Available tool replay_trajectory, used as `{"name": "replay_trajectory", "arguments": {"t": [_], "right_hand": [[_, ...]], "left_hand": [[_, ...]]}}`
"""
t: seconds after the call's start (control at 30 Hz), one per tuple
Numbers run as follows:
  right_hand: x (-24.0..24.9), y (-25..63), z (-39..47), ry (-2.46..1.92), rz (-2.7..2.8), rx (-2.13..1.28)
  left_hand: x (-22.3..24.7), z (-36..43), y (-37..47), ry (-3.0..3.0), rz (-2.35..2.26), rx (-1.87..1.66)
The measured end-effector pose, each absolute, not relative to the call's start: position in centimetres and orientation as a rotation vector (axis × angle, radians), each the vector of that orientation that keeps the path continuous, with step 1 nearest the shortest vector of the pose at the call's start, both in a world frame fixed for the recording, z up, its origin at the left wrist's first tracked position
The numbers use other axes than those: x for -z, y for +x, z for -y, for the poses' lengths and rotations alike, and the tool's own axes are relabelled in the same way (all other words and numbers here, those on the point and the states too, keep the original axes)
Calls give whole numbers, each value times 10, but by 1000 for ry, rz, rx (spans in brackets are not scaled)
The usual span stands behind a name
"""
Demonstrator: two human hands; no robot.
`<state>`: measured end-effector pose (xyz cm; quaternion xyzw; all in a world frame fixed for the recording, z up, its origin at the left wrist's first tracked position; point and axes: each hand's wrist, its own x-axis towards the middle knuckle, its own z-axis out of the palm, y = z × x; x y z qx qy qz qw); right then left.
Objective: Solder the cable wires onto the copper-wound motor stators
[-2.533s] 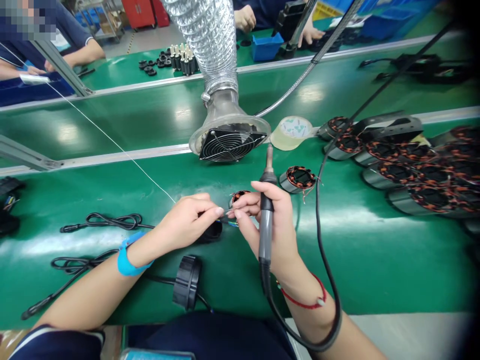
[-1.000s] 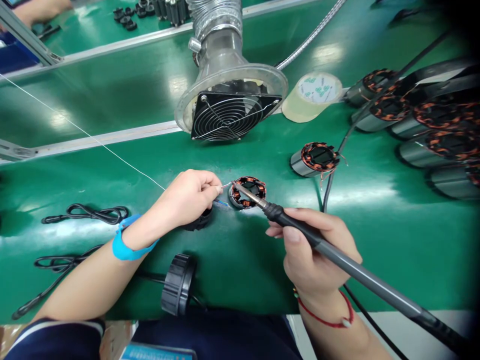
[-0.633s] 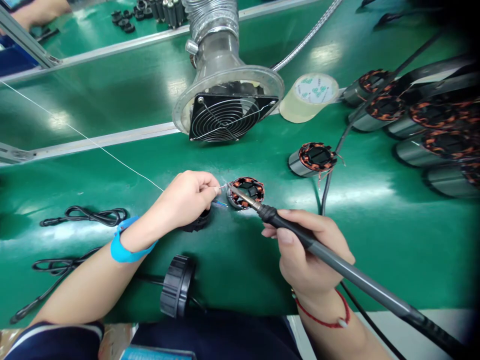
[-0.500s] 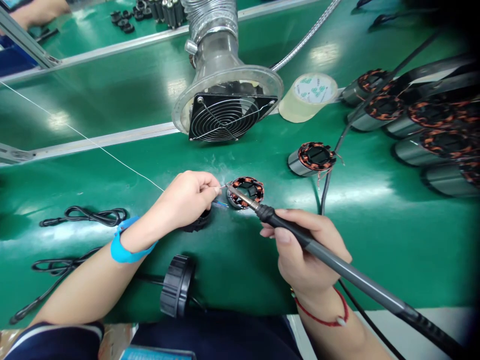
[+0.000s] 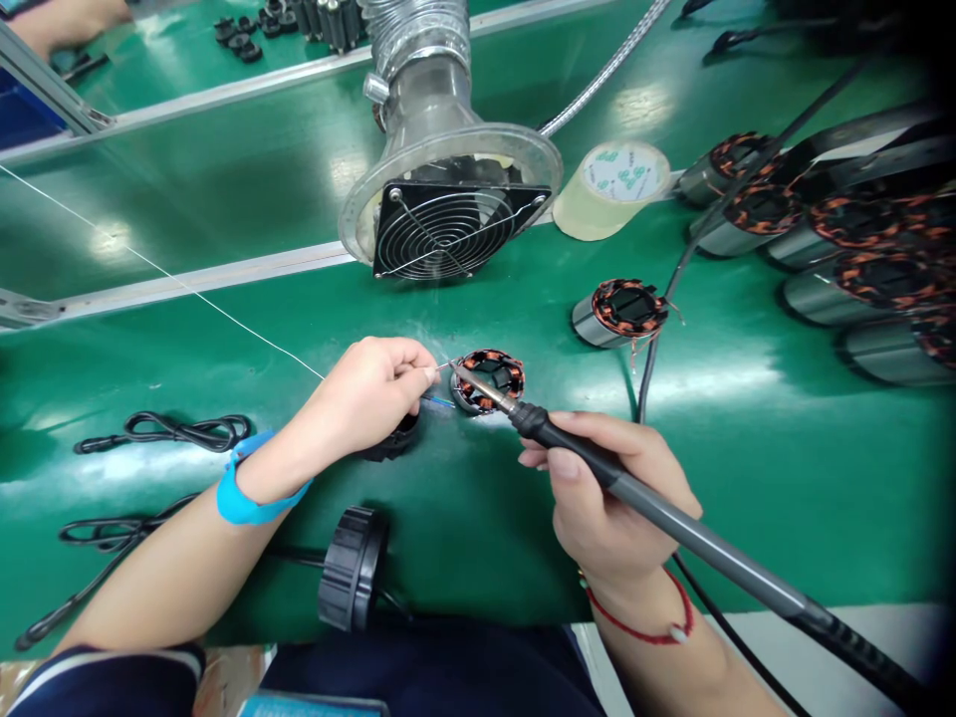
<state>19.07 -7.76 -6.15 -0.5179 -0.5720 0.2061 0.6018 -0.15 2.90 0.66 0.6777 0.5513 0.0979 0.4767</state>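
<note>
My right hand (image 5: pixel 619 488) is wrapped round a soldering iron (image 5: pixel 634 488), its tip down at the left rim of a motor stator (image 5: pixel 489 381) with copper windings. My left hand (image 5: pixel 384 388) pinches a thin solder wire (image 5: pixel 224 317), which runs in from the upper left. The wire's end meets the iron tip at the stator's edge. Under my left hand sits a black round part (image 5: pixel 392 443), mostly hidden, with a blue wire (image 5: pixel 440 401) poking out beside the stator. A black ribbed cap (image 5: pixel 353 570) with a cable lies near the table's front edge.
A fume extractor with a fan grille (image 5: pixel 446 234) hangs just behind the stator. A tape roll (image 5: pixel 612 189) and another stator (image 5: pixel 619 314) stand to the right, before several more stators (image 5: pixel 829 304). Coiled black cables (image 5: pixel 183 430) lie left. Another person's hand (image 5: pixel 67 30) shows at top left.
The smoke near the iron tip has thinned. Both hands stay almost in place, with the solder wire and iron still meeting at the stator's edge. The whole view has shifted slightly.
</note>
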Motion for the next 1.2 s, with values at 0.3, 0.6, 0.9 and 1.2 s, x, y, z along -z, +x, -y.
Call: {"name": "replay_trajectory", "arguments": {"t": [0.3, 0.6, 0.9, 1.2], "right_hand": [[62, 189, 77, -1188, 1303, -421], [65, 190, 78, -1199, 1335, -444], [65, 190, 77, -1210, 1312, -398], [37, 187, 65, -1178, 1435, -473]], "left_hand": [[-8, -29, 0, 1650, -1351, -236], [-8, -28, -1, 1630, -1353, -245], [-9, -29, 0, 1624, -1361, -251], [-9, -28, 0, 1645, -1366, -259]]}}
